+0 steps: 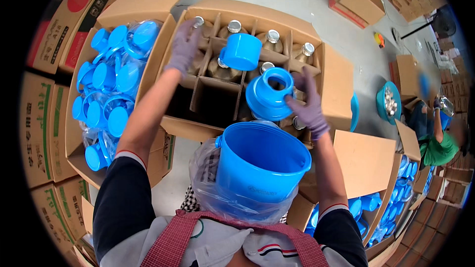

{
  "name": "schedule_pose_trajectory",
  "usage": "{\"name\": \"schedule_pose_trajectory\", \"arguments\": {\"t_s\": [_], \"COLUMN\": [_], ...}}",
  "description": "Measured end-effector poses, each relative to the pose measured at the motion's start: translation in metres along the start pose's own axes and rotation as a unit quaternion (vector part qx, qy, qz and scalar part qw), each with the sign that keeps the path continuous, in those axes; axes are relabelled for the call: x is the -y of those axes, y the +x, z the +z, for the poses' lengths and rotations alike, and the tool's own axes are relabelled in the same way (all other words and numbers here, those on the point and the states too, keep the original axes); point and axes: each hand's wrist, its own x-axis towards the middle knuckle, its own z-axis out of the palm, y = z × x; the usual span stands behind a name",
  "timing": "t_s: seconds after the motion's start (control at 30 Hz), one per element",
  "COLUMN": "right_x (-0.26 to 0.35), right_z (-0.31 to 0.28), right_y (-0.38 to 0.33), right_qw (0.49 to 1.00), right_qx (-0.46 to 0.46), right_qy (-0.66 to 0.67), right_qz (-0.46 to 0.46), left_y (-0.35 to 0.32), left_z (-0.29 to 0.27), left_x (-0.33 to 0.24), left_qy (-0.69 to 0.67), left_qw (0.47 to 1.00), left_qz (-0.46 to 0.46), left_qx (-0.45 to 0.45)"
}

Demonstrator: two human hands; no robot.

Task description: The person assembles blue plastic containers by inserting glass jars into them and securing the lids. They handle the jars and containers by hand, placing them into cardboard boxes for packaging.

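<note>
In a purple glove, my left hand (184, 48) reaches over the far left of an open carton (167, 124), fingers stretched out beside a silver-capped clear bottle (198, 22). Whether they touch the bottle is hard to see. My right hand (308, 103), gloved alike, has its thumb and fingers spread at the right side of a blue funnel-shaped piece (267, 101); the thumb meets its edge. That piece sits over the bottles. Beyond it a blue mug (241, 52) lies on its side across the dividers. A blue bucket (264, 178), partly in clear plastic, stands against my front.
Left of the bottle carton, another carton (170, 22) is full of blue mugs (118, 121). Stacked boxes (37, 128) line the left. At right are open cartons of blue parts (391, 212), a teal basin (391, 100) and a person in green (440, 146) holding a bottle.
</note>
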Motion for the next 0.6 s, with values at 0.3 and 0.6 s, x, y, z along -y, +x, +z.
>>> {"name": "schedule_pose_trajectory", "arguments": {"t_s": [0.3, 0.6], "right_x": [-0.001, 0.086], "right_z": [-0.013, 0.009], "right_y": [-0.050, 0.011], "right_qw": [0.976, 0.901], "right_qx": [-0.082, -0.126], "right_qy": [-0.200, 0.382], "right_qz": [0.026, 0.162], "left_y": [0.003, -0.024], "left_z": [-0.031, -0.154], "left_x": [0.077, -0.334], "left_qy": [0.456, 0.354], "left_qw": [0.877, 0.836], "left_qz": [0.002, 0.418], "left_qx": [0.151, -0.002]}}
